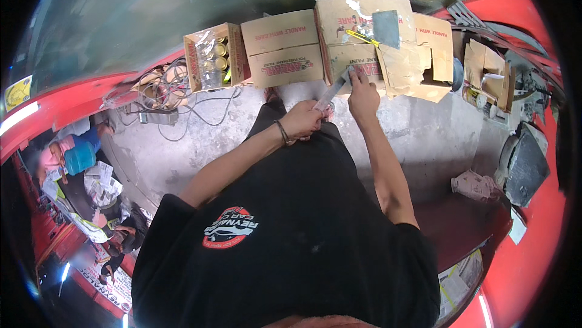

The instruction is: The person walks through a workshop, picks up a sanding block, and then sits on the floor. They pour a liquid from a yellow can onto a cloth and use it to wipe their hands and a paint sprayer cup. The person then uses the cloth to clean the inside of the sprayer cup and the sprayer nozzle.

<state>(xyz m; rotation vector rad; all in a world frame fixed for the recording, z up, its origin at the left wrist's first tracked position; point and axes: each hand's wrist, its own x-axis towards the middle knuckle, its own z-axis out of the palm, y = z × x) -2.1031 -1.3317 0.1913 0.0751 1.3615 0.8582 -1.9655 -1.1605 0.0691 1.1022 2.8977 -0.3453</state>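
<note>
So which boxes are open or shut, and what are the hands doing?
Left hand: closed around one end of a grey strip.
Right hand: pressing the strip's far end.
Small carton: open, cans inside.
Middle carton: shut.
Big carton: torn, flaps loose.
Yellow utility knife: lying on the big carton.

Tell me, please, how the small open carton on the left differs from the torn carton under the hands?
The small open carton stands intact, open at the top, with cans inside. The torn carton is larger, ragged along its right side, and carries a yellow utility knife and a grey sheet. Both are brown cardboard.
</note>
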